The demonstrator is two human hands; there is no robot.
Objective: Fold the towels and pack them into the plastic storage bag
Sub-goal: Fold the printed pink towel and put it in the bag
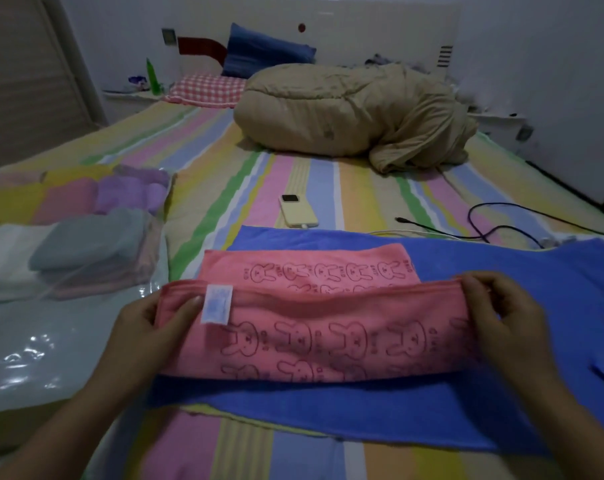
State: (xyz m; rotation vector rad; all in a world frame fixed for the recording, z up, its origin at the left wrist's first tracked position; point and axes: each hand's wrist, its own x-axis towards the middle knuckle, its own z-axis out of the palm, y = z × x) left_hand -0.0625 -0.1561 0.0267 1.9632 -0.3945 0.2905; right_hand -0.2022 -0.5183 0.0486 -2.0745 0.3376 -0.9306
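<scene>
pink towel [314, 337] between both hands' fingers [186, 306]

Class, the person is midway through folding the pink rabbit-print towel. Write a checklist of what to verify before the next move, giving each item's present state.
1. Left hand pinches the left end of the pink rabbit-print towel: ok.
2. Right hand pinches the right end: ok.
3. Lifted edge runs roughly level between both hands: ok.
4. Blue terry towel lies spread flat beneath the pink one: ok.
5. Clear plastic storage bag lies to the left, with folded towels inside; whether its mouth is open: cannot tell.
6. Pale yellow phone lies apart from both towels: ok.
</scene>
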